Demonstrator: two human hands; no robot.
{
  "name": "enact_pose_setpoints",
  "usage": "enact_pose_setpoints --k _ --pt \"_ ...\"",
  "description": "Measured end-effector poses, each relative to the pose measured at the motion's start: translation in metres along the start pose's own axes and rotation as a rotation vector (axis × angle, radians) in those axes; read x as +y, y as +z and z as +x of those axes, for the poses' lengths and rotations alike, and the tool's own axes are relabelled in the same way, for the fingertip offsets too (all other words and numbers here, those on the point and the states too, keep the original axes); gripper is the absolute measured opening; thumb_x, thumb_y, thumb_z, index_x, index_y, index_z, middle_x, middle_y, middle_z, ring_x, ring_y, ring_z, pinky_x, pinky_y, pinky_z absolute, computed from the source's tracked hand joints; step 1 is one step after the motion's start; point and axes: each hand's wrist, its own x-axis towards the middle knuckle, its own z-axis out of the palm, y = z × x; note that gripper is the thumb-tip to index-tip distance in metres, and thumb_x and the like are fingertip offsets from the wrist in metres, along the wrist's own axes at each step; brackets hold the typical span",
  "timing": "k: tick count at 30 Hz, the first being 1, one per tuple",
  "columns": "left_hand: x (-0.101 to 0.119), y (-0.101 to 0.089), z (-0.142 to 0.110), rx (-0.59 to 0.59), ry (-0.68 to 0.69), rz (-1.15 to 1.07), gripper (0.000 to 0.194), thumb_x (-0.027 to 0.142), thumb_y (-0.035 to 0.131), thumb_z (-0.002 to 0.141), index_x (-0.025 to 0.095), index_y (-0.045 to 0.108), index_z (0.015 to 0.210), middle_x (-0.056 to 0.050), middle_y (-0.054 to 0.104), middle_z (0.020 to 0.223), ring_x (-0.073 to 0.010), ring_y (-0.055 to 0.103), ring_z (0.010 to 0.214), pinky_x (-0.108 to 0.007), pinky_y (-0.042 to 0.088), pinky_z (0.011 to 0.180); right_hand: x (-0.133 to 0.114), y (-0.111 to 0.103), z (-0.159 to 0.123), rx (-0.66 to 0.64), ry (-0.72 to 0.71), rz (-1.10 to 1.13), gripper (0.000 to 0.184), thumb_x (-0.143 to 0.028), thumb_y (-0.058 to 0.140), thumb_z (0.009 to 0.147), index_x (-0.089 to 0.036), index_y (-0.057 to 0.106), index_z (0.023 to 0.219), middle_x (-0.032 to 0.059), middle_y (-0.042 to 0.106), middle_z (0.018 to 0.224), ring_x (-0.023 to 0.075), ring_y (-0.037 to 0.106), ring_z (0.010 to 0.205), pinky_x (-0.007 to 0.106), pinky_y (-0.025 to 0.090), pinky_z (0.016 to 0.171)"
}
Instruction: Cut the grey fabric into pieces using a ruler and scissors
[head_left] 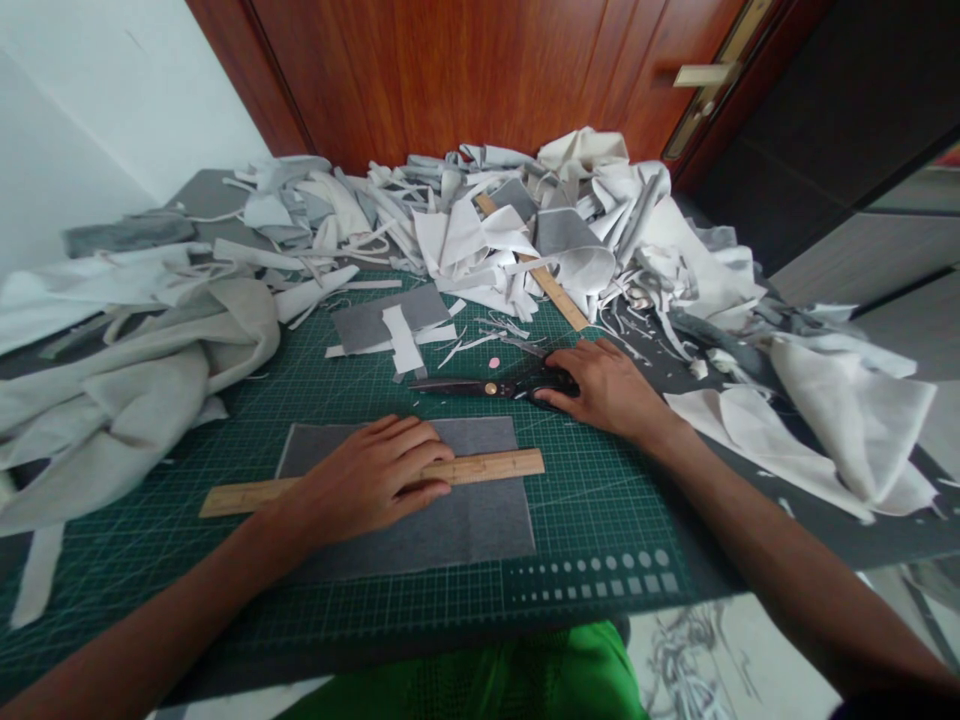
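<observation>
My left hand (pixel 394 470) is closed over a wooden ruler (pixel 499 465), thumb along the near edge and fingers across the top. Beneath the ruler a grey rectangle of fabric (pixel 480 520) lies flat on a green cutting mat (pixel 600 510). Beyond the fabric, my right hand (pixel 600 385) has its fingers around the handles of black scissors (pixel 491 388), which rest on the mat with the blades pointing left. Part of the handles is hidden by the hand. A small pink piece (pixel 494 363) lies just past the scissors' pivot.
Heaped fabric scraps (pixel 480 235) line the back, with a second wooden ruler (pixel 555 295) partly under them. Bunched beige cloth (pixel 150 390) covers the left side. A grey fabric piece (pixel 367 325) with white strips sits behind the scissors. White cloth (pixel 855 420) lies at right.
</observation>
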Motion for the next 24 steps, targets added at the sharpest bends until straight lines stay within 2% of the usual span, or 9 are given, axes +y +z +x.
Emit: enact_pose_setpoints --k 5,11,14,19,24 --pt "-0.001 0.000 0.000 0.008 0.002 -0.061 0.024 0.037 0.054 0.104 0.021 0.067 0.116 -0.005 0.071 0.108 -0.0215 0.062 0.101 -0.036 0.047 0.093 0.001 0.002 0.000 0.019 0.000 0.003 0.036 -0.052 0.062 0.095 -0.019 0.068 0.107 0.0103 0.075 0.102 0.0275 0.066 0.099 0.041 0.045 0.091" --pt "-0.008 -0.001 -0.001 0.060 -0.151 -0.058 0.029 0.031 0.047 0.106 0.020 0.063 0.126 -0.010 0.065 0.122 -0.0253 0.058 0.115 -0.043 0.047 0.102 0.008 0.004 0.000 0.049 0.024 -0.024 0.034 -0.051 0.065 0.091 -0.020 0.068 0.103 0.0103 0.075 0.097 0.0288 0.065 0.097 0.043 0.045 0.090" --pt "-0.009 0.001 -0.001 0.078 -0.167 -0.044 0.032 0.028 0.046 0.105 0.017 0.062 0.131 -0.012 0.063 0.125 -0.0264 0.057 0.118 -0.044 0.047 0.104 0.013 0.005 0.000 0.087 0.077 -0.017 0.030 -0.048 0.067 0.090 -0.020 0.068 0.101 0.0099 0.074 0.094 0.0293 0.065 0.094 0.043 0.044 0.088" --pt "0.003 0.006 0.000 0.040 -0.016 -0.038 0.037 0.024 0.046 0.105 0.020 0.057 0.141 -0.011 0.062 0.140 -0.0264 0.052 0.133 -0.045 0.041 0.115 0.015 0.010 0.001 0.190 0.189 0.029 0.027 -0.041 0.069 0.087 -0.019 0.068 0.102 0.0103 0.073 0.091 0.0295 0.064 0.089 0.044 0.046 0.086" --pt "0.017 0.014 0.009 -0.085 0.184 -0.068 0.047 0.034 0.046 0.107 0.021 0.044 0.153 -0.006 0.051 0.158 -0.0212 0.041 0.149 -0.041 0.023 0.127 0.007 0.019 0.002 0.238 0.150 0.113 0.025 -0.039 0.069 0.086 -0.020 0.069 0.102 0.0100 0.073 0.095 0.0294 0.063 0.092 0.044 0.046 0.088"
